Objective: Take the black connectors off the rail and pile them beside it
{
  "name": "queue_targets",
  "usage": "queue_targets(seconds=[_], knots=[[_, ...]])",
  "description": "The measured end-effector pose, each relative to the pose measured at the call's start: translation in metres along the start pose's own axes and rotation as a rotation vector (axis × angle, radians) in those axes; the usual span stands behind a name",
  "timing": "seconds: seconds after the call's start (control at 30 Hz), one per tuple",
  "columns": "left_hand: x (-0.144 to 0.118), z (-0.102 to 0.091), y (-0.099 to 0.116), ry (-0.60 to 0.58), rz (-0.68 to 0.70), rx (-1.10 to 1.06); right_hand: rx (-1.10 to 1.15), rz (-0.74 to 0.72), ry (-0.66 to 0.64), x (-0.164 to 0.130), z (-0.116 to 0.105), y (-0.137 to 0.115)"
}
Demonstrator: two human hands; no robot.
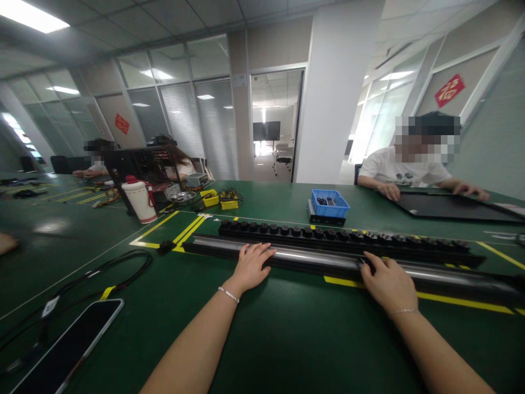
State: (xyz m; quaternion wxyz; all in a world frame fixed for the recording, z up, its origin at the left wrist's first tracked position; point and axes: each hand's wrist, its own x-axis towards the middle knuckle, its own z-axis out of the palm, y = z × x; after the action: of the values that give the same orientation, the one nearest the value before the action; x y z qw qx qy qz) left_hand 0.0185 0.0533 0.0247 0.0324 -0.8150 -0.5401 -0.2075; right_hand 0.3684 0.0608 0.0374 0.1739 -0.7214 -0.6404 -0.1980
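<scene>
Your left hand (251,266) lies flat, fingers spread, on the long metal rail (311,257) in the middle of the green table (287,339); it presses but does not grasp. Your right hand (388,282) rests further right on the same rail, fingers bent over its near edge, also not closed around it. Just behind, the black socket strip (344,236) lies parallel. If you push unevenly, the rail can turn and knock this strip, I think.
</scene>
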Motion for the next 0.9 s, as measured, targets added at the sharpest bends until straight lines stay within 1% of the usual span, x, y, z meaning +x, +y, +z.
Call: queue_targets(seconds=[0.1, 0.33, 0.5, 0.7, 0.9], knots=[[0.0001, 0.0002, -0.0001, 0.000, 0.001, 0.004, 0.009, -0.005, 0.010, -0.0004, 0.0002, -0.0010], [0.0002, -0.0011, 0.0001, -0.002, 0.004, 0.003, 0.037, 0.002, -0.021, 0.0001, 0.0009, 0.0004], [0.0000, -0.0013, 0.0006, 0.003, 0.005, 0.003, 0.038, -0.028, -0.022, 0.0000, 0.0019, -0.0003], [0.0001, -0.0009, 0.0006, 0.010, 0.010, 0.001, 0.018, -0.070, 0.014, -0.0010, 0.0019, -0.0019], [0.0007, -0.0003, 0.0002, 0.010, 0.009, -0.002, 0.002, -0.103, 0.001, -0.0027, 0.0009, -0.0090]])
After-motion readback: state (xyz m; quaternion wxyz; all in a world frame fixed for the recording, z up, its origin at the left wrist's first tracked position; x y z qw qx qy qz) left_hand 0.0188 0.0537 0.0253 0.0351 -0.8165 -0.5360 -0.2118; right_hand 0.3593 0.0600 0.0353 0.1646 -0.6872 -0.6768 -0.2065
